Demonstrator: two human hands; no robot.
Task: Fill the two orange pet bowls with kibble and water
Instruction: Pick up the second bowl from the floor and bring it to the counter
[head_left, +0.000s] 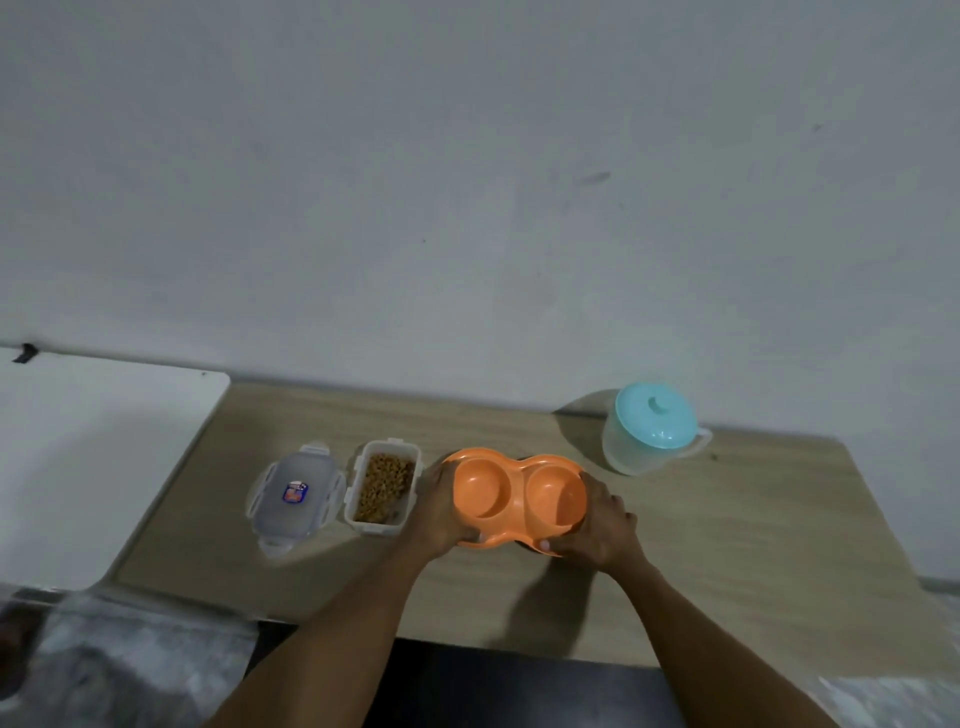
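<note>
Nearest you, your left hand (441, 512) and right hand (602, 525) each grip one end of the orange double bowl (519, 499), fingers curled round its rim and a thumb tip showing on the near edge at each side. The bowl sits over the middle of the tabletop (753, 545); the shadow on its near side suggests it is raised and tipped slightly toward you, though I cannot tell for sure. Set it down flat with both wells level, and leave room on each side for pouring. It is one glossy plastic piece with two round wells, both looking empty and dry. Just left of it lies the open tub of kibble (384, 488), brown pellets heaped inside, with its clear clip lid (296, 493) lying flat beside it further left. Farther off to the right stands the clear jug (649, 431) with its pale blue lid on; how much water it holds I cannot tell.
</note>
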